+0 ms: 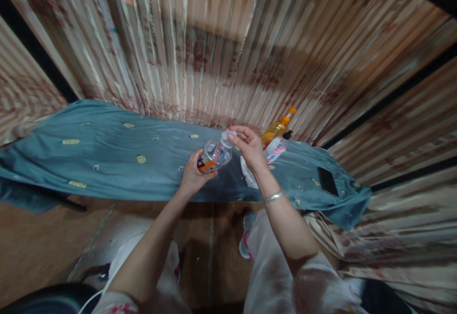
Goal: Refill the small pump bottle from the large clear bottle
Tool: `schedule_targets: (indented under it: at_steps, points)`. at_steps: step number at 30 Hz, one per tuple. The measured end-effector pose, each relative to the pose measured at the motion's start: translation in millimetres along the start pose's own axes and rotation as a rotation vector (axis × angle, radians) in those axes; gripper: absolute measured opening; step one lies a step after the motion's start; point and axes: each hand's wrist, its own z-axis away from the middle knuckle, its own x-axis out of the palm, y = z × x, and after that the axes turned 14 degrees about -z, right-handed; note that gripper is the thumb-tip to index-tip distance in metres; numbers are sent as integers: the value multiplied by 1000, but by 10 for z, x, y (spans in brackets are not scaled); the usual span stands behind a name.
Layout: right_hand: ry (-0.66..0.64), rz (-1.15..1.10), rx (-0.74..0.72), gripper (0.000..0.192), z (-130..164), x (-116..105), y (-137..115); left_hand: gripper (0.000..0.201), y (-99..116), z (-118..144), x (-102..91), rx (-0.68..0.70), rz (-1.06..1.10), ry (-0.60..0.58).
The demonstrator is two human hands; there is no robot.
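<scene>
My left hand [195, 173] is wrapped round a clear plastic bottle [222, 156] with an orange and black label, held tilted over the cloth-covered table. At its mouth, the fingers of my right hand [249, 146] pinch a whitish translucent bottle cap [228, 138]. Whether the cap still sits on the neck or is just off it, I cannot tell. Behind my right wrist stands a clear bottle [277, 149] with a black top and pink marking. A white cloth or tissue [249, 173] lies partly hidden under that forearm.
A teal patterned cloth [114, 161] covers the long narrow table. Beyond my right hand is a yellow bottle [274, 131] with an orange top. A black phone [327, 181] lies near the right end. Pleated curtains [214, 57] hang close behind, with dark frame bars at both sides.
</scene>
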Motion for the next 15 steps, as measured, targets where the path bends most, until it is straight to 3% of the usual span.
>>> schedule_targets:
  at_steps: [5,8,12,15]
  points:
    - [-5,93,-80,67,103,-98,11,80,3,-1,-13,26,-15,0]
    - [-75,280,-150,60,162,-167,-84,78,6,-3,-6,49,-24,4]
    - [-286,800,-178,54,196,-217,-417,78,2,-8,5,75,-60,7]
    - [-496,1049,-161,55,161,-207,-662,80,-9,-14,8,85,-100,3]
